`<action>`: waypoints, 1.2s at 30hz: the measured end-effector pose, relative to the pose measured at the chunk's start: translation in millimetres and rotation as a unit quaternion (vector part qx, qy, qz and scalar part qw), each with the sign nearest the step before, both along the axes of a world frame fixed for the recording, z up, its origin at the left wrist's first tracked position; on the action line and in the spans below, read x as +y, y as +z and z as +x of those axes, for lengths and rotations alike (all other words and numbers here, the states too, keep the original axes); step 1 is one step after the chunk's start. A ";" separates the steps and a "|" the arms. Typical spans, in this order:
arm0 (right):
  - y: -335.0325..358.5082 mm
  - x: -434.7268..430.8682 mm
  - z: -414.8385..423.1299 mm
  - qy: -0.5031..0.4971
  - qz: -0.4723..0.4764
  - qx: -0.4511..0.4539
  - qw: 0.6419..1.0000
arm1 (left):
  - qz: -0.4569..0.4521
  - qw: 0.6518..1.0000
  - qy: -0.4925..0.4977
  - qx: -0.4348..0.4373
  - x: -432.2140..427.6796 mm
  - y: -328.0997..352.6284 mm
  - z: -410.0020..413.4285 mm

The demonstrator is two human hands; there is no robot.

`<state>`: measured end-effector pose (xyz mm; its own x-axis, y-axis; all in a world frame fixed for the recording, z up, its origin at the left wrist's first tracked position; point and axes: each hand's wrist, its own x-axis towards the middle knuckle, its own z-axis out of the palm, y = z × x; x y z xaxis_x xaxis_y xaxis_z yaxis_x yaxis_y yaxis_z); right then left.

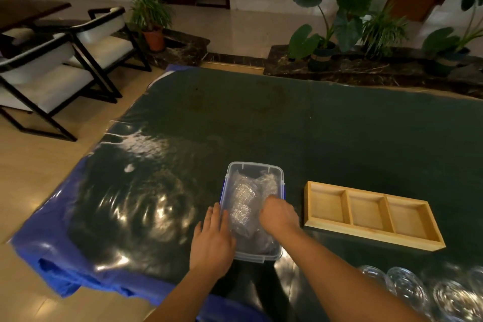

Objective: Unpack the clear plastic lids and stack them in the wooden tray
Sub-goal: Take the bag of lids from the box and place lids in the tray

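Bin [257, 256] of clear plastic on dark green table cover [339, 138], close to the near edge. Inside it, wrapped clear lids [244, 204]: ribbed stacks in crinkled film, lying lengthwise from far end to near end. Against the bin's left wall, left hand [213, 240], laid flat with fingers straight and together, gripping nothing. Over the bin's right rim, right hand [278, 214], knuckles up, reaching down among the wrapped stacks; fingertips hidden, so cannot tell whether closed on a stack or merely touching one. Just right of the bin and apart from it, wooden tray [366, 234] with three compartments side by side, one long side toward the near edge. At the near right corner, row of clear ribbed round pieces [407, 287], blurred, out on the cover. Under the green cover, blue cloth [52, 243] showing along the left edge. Beyond the table, white-cushioned chairs [86, 60] at left and potted plants [321, 34] along a dark stone ledge.
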<state>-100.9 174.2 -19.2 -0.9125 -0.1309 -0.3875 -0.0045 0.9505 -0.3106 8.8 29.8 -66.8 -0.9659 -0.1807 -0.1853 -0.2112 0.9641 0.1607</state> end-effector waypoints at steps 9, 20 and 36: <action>-7.6 -8.8 4.1 -0.017 0.009 -0.052 0.998 | -0.032 0.997 -0.062 0.017 -6.8 -6.7 3.4; -8.6 6.1 -6.1 -0.219 -0.378 -0.194 0.878 | 0.061 0.997 -0.036 -0.012 -8.7 -9.2 6.9; 9.6 21.3 -11.2 -0.243 -0.449 -0.137 0.849 | 0.175 0.971 -0.101 0.125 1.7 21.9 -8.3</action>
<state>-112.1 195.5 -9.6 -0.8347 -0.1195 -0.5376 0.5103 0.1994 -0.8365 0.5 31.5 -44.9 -0.9979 0.0487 0.0436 0.0641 0.8590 0.5080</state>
